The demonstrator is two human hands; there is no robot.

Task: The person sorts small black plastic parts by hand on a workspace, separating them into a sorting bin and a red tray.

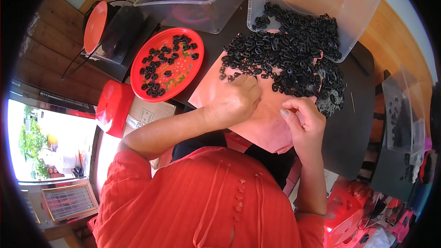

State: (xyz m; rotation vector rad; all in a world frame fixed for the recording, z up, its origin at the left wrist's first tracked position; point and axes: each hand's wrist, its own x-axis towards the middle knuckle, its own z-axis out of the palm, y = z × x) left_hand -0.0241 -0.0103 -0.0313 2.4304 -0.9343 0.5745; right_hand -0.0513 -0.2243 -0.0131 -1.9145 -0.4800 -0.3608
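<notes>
A large heap of small black plastic pieces with holes (285, 55) spreads over a pink sheet (268, 128) on the dark table. My left hand (235, 100) is over the sheet at the heap's near left edge. Its fingers curl downward, closed, and their tips are hidden behind the hand. At the near right edge of the heap, my right hand (305, 121) has its thumb and forefinger drawn together; whatever lies between them is too small to make out. More of the black pieces lie scattered on a red round tray (138, 71) with a floral pattern, to the left.
A clear plastic bin (363, 11) stands tipped behind the heap, with pieces spilling from it. Another clear bin (193, 1) is at the back left. Grey-looking pieces (331, 85) edge the heap's right side. A red stool (111, 106) and cardboard box (148, 112) sit left.
</notes>
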